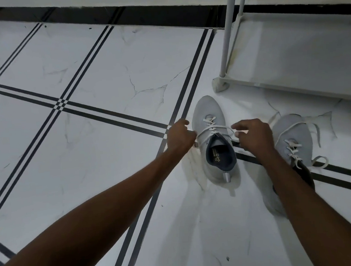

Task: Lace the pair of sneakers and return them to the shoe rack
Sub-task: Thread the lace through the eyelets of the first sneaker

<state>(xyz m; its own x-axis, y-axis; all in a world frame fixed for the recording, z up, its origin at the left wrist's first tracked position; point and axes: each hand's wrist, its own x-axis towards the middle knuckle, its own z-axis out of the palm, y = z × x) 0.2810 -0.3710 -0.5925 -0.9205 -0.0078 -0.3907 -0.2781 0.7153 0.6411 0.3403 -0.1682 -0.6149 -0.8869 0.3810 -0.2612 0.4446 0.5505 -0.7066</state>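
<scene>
On a glossy white marble-look tiled floor (103, 61) crossed by black stripes, a grey sneaker (210, 118) stands just in front of the white shoe rack (289, 50), toe toward the wall. The left hand (180, 137) and right hand (253, 135) each pinch an end of its white lace (212, 128). The second sneaker (295, 137), laces loose, lies beside it, below the rack's lowest shelf.
</scene>
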